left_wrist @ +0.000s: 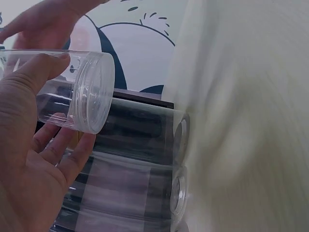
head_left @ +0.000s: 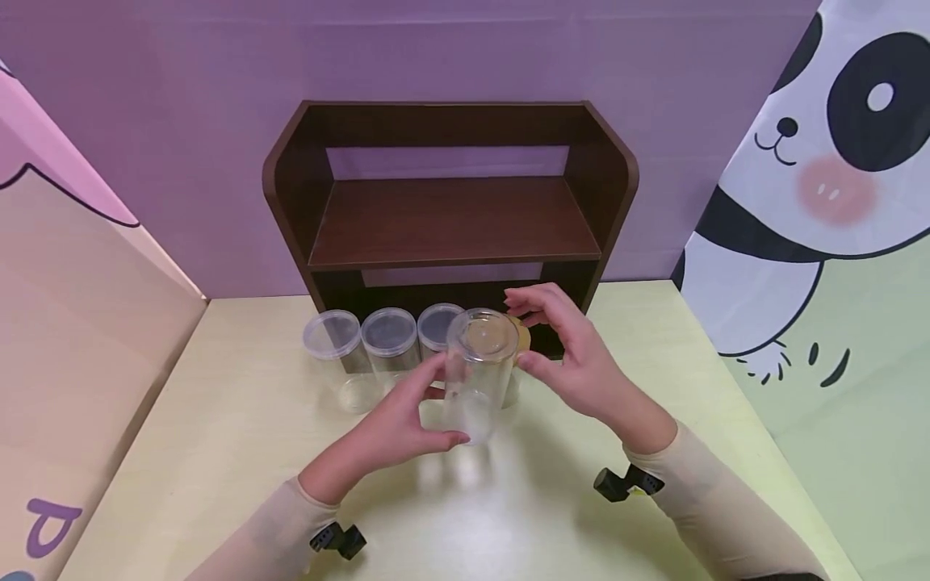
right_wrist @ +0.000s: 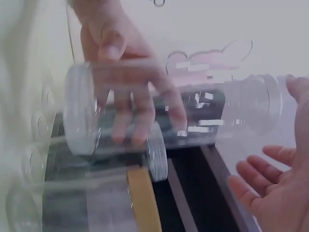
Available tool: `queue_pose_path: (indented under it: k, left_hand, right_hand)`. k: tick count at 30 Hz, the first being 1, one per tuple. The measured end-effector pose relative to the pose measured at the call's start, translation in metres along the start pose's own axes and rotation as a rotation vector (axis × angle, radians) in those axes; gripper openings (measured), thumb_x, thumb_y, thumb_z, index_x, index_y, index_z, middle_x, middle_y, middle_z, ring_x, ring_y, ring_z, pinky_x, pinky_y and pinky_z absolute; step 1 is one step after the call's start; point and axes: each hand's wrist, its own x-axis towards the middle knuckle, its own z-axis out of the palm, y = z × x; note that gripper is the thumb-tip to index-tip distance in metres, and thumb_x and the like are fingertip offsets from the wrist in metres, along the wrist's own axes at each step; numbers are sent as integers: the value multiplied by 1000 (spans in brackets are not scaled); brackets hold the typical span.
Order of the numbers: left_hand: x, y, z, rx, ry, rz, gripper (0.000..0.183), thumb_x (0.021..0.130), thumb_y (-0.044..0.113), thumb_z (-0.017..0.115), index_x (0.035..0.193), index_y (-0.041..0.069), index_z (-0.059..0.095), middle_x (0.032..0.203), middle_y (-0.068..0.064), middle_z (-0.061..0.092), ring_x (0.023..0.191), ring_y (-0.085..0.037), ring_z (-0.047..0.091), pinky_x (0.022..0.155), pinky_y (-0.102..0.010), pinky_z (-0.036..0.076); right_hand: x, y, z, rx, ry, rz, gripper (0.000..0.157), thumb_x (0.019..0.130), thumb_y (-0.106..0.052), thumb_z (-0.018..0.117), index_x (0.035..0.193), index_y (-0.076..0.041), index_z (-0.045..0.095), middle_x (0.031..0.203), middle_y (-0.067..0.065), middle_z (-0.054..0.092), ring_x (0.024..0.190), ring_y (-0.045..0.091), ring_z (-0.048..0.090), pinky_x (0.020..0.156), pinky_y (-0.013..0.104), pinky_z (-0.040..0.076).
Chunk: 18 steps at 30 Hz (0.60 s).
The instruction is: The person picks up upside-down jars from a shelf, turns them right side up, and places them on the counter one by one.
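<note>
My left hand (head_left: 392, 428) grips a clear cylindrical jar (head_left: 479, 379) around its lower part, thumb at the front and fingers behind. The jar is held bottom up over the table; its lidded end (left_wrist: 99, 94) points down in the left wrist view. My right hand (head_left: 577, 363) hovers beside the jar's upper end, fingers spread and loosely curved, holding nothing. Just behind the held jar stands another jar with a yellow lid (head_left: 524, 339), partly covered by it. To the left, clear-lidded jars (head_left: 332, 335) stand in a row.
A dark brown two-level shelf (head_left: 458, 222) stands behind the jars at the back of the pale table (head_left: 218, 452). A purple backdrop (head_left: 458, 56) rises behind it. Printed side panels (head_left: 821, 186) flank the table.
</note>
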Motion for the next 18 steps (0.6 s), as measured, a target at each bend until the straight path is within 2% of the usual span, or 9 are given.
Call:
queue_pose_path:
  k: [2, 5, 8, 12, 18]
  left_hand:
    - [0, -1, 1, 0, -8, -4, 94, 82, 5, 97, 159, 16, 46, 149, -2, 61, 136, -28, 59, 112, -44, 58]
    - [0, -2, 2, 4, -20, -7, 97, 82, 5, 96, 162, 16, 43, 150, -1, 59, 137, -26, 58, 113, -45, 57]
    - [-1, -3, 3, 16, -31, -11, 100, 83, 5, 96, 165, 16, 40, 151, -1, 57, 139, -24, 57, 113, -47, 57]
    - [-2, -5, 4, 24, -35, -17, 101, 83, 6, 96, 166, 18, 39, 153, 0, 56, 140, -23, 56, 113, -51, 56]
    - [-4, -8, 5, 19, -42, -25, 102, 83, 8, 97, 166, 21, 38, 153, 0, 56, 141, -23, 56, 115, -51, 55]
  right_hand:
    - [4, -5, 5, 29, -54, 29, 79, 100, -61, 76, 153, -5, 58, 143, 12, 61, 130, 30, 60, 109, 35, 54]
    - [7, -8, 9, 63, -110, 72, 77, 98, -52, 83, 155, -7, 56, 145, 11, 60, 130, 28, 60, 109, 35, 54]
    - [10, -9, 11, 83, -151, 99, 69, 96, -30, 90, 153, -6, 58, 144, 7, 62, 128, 25, 61, 107, 35, 56]
    - [12, -12, 13, 81, -169, 110, 64, 89, -2, 91, 147, -3, 63, 138, 6, 65, 122, 23, 64, 101, 35, 60]
    - [15, -15, 15, 80, -154, 101, 62, 86, 2, 92, 143, -1, 66, 132, 7, 67, 118, 23, 65, 96, 34, 63]
